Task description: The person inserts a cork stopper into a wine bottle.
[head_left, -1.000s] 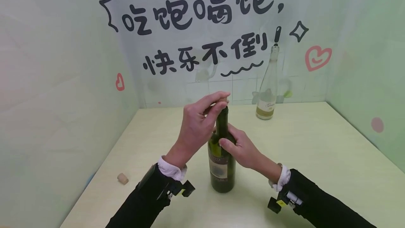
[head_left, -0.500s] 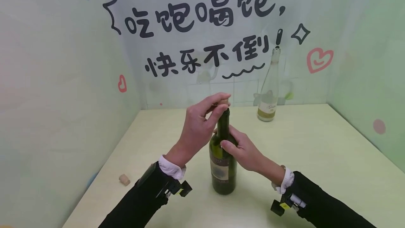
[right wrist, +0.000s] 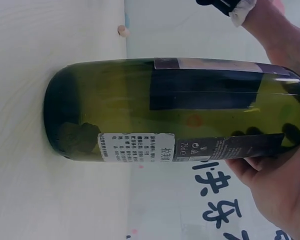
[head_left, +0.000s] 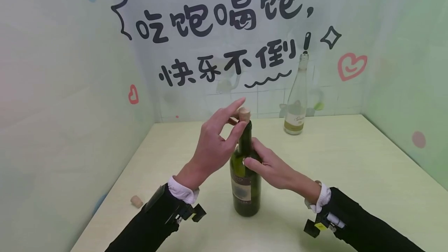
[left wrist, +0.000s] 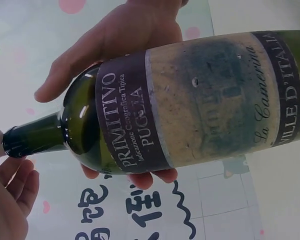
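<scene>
A dark green wine bottle (head_left: 245,184) stands upright mid-table, a cork (head_left: 244,113) poking out of its mouth. My left hand (head_left: 239,116) is at the cork: the index finger is stretched up beside it and the thumb lies against the top of the neck. My right hand (head_left: 258,159) grips the bottle at the shoulder. The left wrist view shows the labelled bottle (left wrist: 200,105) with right-hand fingers (left wrist: 115,40) wrapped behind it. In the right wrist view the bottle (right wrist: 165,110) stands on the table, gripped by my right hand (right wrist: 282,190).
An empty clear bottle (head_left: 296,102) stands at the back right by the wall. A loose cork (head_left: 136,201) lies near the left edge of the pale table (head_left: 350,166). Decorated walls close in the left, back and right sides.
My left index finger has lifted off the top of the cork and straightened, so the cork now shows. The right hand and the bottle have stayed put.
</scene>
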`<move>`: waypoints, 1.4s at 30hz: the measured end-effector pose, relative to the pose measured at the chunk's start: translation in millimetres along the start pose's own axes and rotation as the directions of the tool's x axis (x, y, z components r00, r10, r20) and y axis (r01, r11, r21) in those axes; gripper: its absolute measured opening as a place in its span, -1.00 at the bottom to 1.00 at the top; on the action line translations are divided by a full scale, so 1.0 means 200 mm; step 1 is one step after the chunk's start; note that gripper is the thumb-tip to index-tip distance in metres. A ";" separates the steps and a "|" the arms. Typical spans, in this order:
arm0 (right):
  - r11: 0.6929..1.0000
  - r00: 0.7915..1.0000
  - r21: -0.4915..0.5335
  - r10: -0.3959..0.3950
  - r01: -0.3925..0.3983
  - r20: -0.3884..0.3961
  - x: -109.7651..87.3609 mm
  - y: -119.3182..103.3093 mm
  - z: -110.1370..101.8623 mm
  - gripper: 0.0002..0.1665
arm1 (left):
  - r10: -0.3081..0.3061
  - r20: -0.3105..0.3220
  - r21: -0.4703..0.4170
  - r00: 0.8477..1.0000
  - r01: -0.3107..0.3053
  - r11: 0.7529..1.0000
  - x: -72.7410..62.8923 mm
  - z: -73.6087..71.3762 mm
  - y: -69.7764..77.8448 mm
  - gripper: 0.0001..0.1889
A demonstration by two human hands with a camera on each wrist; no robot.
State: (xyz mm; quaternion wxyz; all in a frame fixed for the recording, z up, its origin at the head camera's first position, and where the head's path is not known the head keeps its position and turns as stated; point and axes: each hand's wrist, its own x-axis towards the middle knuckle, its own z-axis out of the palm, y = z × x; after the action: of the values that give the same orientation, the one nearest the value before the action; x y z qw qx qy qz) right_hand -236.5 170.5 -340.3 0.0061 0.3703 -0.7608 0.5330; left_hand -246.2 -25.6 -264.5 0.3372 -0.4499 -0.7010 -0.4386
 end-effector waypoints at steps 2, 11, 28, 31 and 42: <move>1.000 1.000 0.014 -0.008 0.008 0.011 -0.01 0.00 -0.01 -0.46 | -0.044 0.012 -0.008 0.999 0.044 0.999 -0.02 -0.01 0.00 -0.42; 0.999 0.999 0.029 -0.045 0.044 0.031 -0.04 0.03 -0.05 -0.14 | -0.239 0.104 0.017 0.965 0.238 0.971 -0.16 -0.02 -0.01 -0.50; 0.907 0.989 -0.397 0.150 -0.143 -0.013 -0.23 0.20 -0.24 -0.37 | -0.421 0.435 0.099 0.796 0.422 0.901 -0.36 0.00 -0.04 -0.32; 0.857 0.983 -0.486 0.184 -0.169 -0.017 -0.28 0.24 -0.28 -0.32 | -0.455 0.460 0.101 0.763 0.464 0.880 -0.38 0.01 -0.04 -0.16; 0.753 0.968 -0.611 0.229 -0.245 -0.106 -0.48 0.31 -0.45 -0.21 | -0.487 0.485 0.068 0.727 0.524 0.849 -0.37 0.00 -0.04 -0.06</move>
State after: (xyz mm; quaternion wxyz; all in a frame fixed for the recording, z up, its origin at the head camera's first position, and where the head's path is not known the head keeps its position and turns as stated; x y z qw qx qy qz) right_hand -237.7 306.7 -390.2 0.0688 0.2418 -0.9338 0.2547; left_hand -225.5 -52.7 -330.7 0.0018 -0.3492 -0.8416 -0.4121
